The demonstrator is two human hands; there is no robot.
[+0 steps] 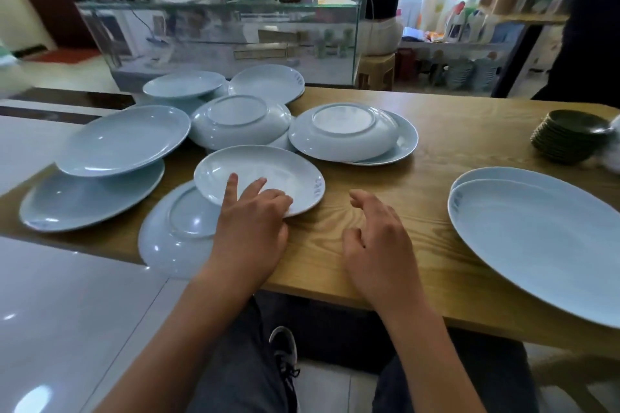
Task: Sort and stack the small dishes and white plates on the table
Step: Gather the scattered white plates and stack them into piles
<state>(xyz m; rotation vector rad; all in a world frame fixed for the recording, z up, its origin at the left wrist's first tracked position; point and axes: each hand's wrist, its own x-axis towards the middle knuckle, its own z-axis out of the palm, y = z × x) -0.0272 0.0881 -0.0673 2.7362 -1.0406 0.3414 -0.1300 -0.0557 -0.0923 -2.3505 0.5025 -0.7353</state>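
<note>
your left hand (250, 226) fingers spread flat on upright white plate (258, 178) overlapping an upturned plate (174, 231), your right hand (375, 238) loosely curled, holding nothing, above wooden table (419, 184), stacked plates (543, 238) right, dark small dishes (570, 137) far right

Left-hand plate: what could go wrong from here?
1. The left hand rests its fingers on an upright plate lying tilted on an upside-down plate; lifted one-handed, it may slip.
2. That upside-down plate overhangs the table edge; a nudge could tip it off.
3. The right hand hovers free, supporting nothing.
</note>
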